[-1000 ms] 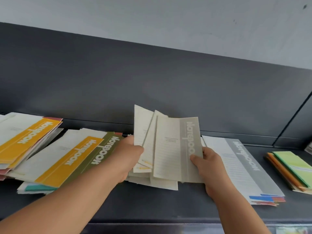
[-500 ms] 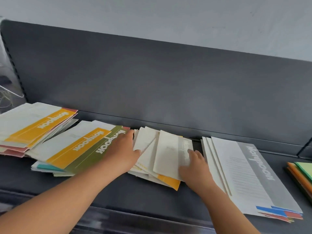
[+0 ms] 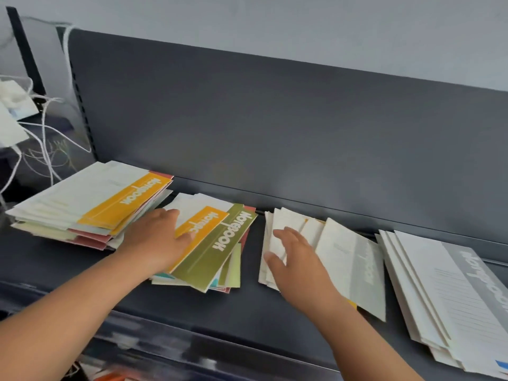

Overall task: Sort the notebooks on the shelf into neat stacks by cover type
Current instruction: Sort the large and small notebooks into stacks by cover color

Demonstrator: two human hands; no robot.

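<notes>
Shelf bearing notebooks. Right of the fanned pile: grey-banded stack. Left of it: yellow-banded stack and olive-topped stack, the latter apparently steadied by the flat, relaxed left hand. Right hand, fingers spread, rests on the fanned pile, probably to square it.

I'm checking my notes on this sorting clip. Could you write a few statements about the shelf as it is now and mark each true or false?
1. The left hand rests on the orange and olive pile. True.
2. The right hand holds a notebook up off the shelf. False: it lies on the fanned pale pile, which rests on the shelf.
3. The far-left stack has an orange band on top. True.
4. The far-right stack is topped by a green cover. False: its top cover is white with a grey band.
</notes>
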